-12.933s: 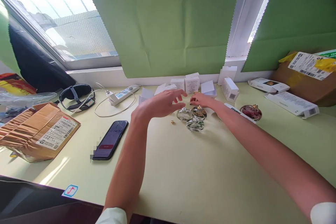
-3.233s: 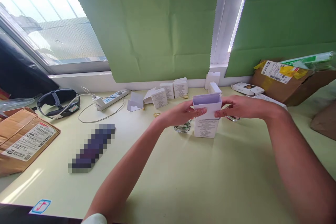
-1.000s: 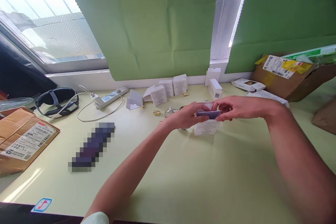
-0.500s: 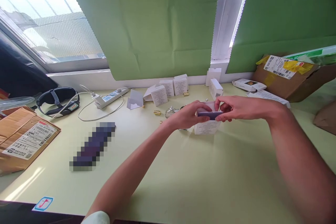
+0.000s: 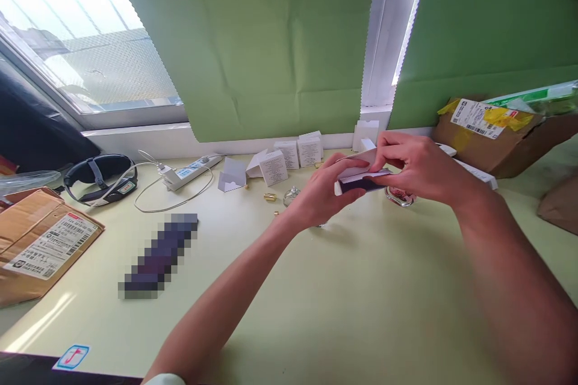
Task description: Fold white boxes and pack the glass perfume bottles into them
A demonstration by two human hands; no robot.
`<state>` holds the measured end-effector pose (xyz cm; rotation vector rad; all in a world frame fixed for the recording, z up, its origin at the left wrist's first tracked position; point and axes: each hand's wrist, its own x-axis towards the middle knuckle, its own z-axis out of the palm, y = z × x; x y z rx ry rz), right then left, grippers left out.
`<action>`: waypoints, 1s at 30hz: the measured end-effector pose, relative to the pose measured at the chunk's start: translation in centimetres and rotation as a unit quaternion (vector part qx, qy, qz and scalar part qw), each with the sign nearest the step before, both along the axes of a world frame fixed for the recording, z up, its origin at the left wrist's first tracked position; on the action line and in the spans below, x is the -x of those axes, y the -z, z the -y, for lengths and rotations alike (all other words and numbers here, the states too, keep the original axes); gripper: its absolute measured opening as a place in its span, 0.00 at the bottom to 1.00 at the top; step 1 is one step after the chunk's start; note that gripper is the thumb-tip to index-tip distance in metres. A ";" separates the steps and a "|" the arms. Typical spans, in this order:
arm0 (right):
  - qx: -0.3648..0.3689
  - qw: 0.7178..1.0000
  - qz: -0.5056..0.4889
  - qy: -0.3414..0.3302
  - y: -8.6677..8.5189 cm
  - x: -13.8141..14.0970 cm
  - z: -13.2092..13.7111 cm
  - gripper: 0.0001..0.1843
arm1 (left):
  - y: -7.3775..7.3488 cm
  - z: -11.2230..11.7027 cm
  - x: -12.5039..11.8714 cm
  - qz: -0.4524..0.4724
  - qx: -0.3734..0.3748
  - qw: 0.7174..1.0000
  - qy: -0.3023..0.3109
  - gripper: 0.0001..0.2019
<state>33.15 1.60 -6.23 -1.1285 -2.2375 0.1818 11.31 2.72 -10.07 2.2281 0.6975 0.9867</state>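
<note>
Both hands hold a small white carton [image 5: 361,179] lifted off the pale green table [image 5: 316,301], tipped on its side with its dark open end toward me. My left hand [image 5: 323,192] grips it from below and the left, fingers curled. My right hand [image 5: 418,169] pinches its top flap from the right. A clear glass bottle [image 5: 291,195] stands just left of my left hand. A dark reddish glass bottle [image 5: 400,196] lies under my right hand. Small gold caps [image 5: 270,197] lie on the table nearby.
Several small white cartons [image 5: 289,157] stand along the windowsill edge. A power strip [image 5: 189,169] with cable, a black strap [image 5: 99,173], a pixelated dark object [image 5: 158,252] and a brown parcel [image 5: 40,240] lie left. Another taped parcel [image 5: 497,132] sits right.
The carton stood upright on the table while my fingers folded its top flaps; now both hands have lifted it and tipped it sideways.
</note>
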 end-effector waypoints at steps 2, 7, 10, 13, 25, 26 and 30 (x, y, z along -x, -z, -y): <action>-0.012 1.000 -0.004 -0.005 0.0 0.0 0.1 0.14 | 0.0 0.0 -0.1 0.009 -0.010 1.000 -0.002 0.18; 0.072 0.995 0.059 0.019 0.2 -0.3 -0.2 0.13 | 1.4 -0.1 -0.7 -0.008 0.034 0.999 0.000 0.18; 0.148 0.979 0.137 0.029 0.5 -1.0 -0.5 0.13 | 2.6 0.0 -1.3 -0.035 0.080 0.996 0.033 0.19; 0.182 0.967 0.171 0.040 0.9 -1.6 -0.6 0.14 | 3.5 0.0 -1.8 -0.054 0.126 0.989 0.052 0.19; 0.202 0.969 0.143 0.019 2.0 -1.0 -2.4 0.10 | 5.0 -0.3 -2.5 0.021 0.249 0.968 -0.028 0.20; 0.213 0.966 0.141 0.031 2.0 -1.0 -2.4 0.09 | 5.0 -0.3 -2.6 0.024 0.257 0.966 -0.027 0.20; 0.251 0.956 0.142 0.063 2.0 -0.8 -2.4 0.07 | 4.8 0.0 -2.8 0.046 0.279 0.959 -0.027 0.19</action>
